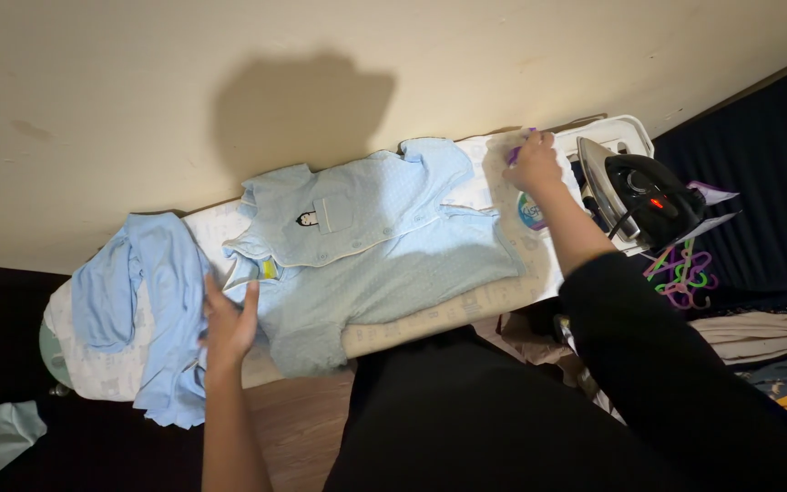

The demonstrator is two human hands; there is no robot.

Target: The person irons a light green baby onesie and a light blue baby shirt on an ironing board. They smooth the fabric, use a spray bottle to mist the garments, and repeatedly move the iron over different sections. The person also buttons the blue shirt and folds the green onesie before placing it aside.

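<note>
Head view: I count two light blue garments on one ironing board (466, 305). My left hand (228, 323) lies flat, grip released, on the shirt (366, 246) spread mid-board, beside the bunched garment (152, 301). My right hand (535, 164) is clenched on a purple object (515, 153) near one black iron (649, 196).

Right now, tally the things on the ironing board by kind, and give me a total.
Pale blue cotton garments: 2, a short-sleeved collared shirt spread flat and a crumpled piece at the left hand.
Black irons: 1, the black and silver iron standing on its rest, beside the right hand.
Total: 3
</note>
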